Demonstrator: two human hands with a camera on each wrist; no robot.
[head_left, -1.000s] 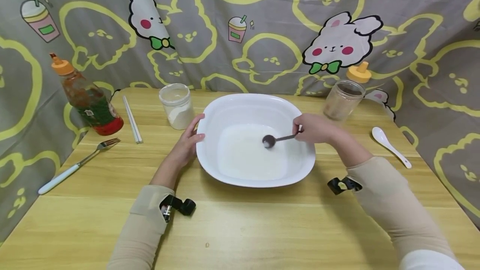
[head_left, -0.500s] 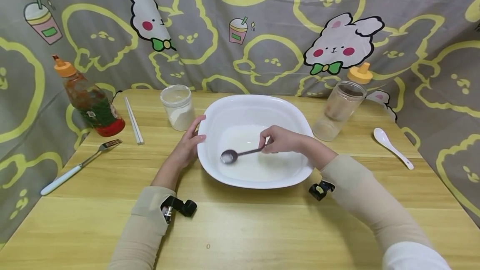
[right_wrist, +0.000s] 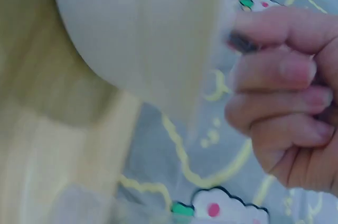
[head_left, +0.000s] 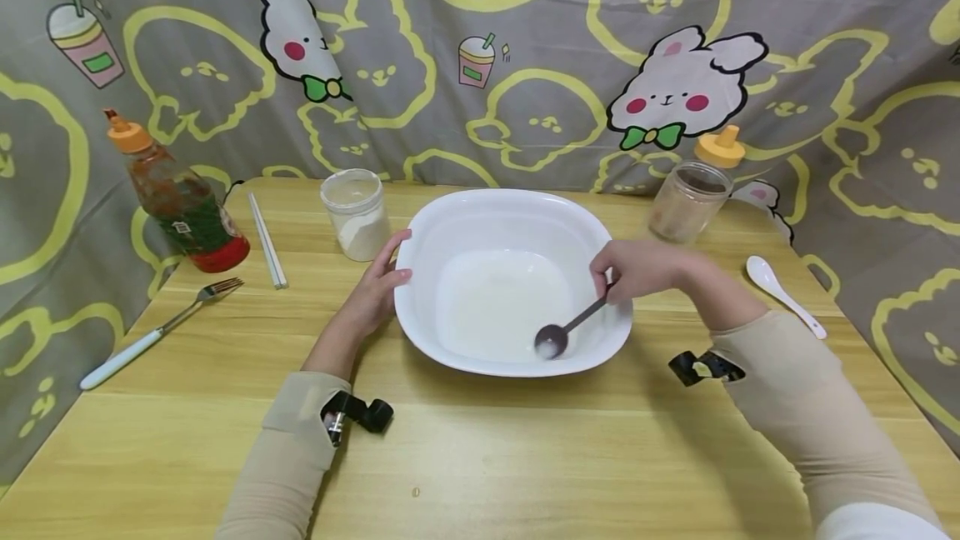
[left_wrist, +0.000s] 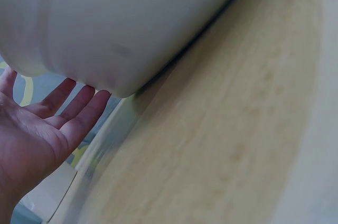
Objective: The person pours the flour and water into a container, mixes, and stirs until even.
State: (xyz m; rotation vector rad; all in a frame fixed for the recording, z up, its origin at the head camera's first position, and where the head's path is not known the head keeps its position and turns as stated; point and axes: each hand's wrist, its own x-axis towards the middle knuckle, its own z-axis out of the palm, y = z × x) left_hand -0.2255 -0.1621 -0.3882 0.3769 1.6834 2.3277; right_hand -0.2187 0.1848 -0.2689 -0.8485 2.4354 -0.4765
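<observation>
A wide white bowl with white liquid in its bottom stands mid-table. My right hand pinches the handle of a dark metal spoon, whose bowl dips into the liquid at the near right corner. My left hand lies with straight fingers against the bowl's left rim; in the left wrist view the open palm touches the bowl's outer wall. The blurred right wrist view shows my curled fingers beside the bowl's wall.
A jar of white powder stands left of the bowl, with white chopsticks, a sauce bottle and a fork farther left. At the right are a glass jar, an orange-capped bottle and a white spoon.
My right hand swept the spoon across the bowl, from the middle to the left side, then back to the near right corner. The left hand stayed on the rim.
</observation>
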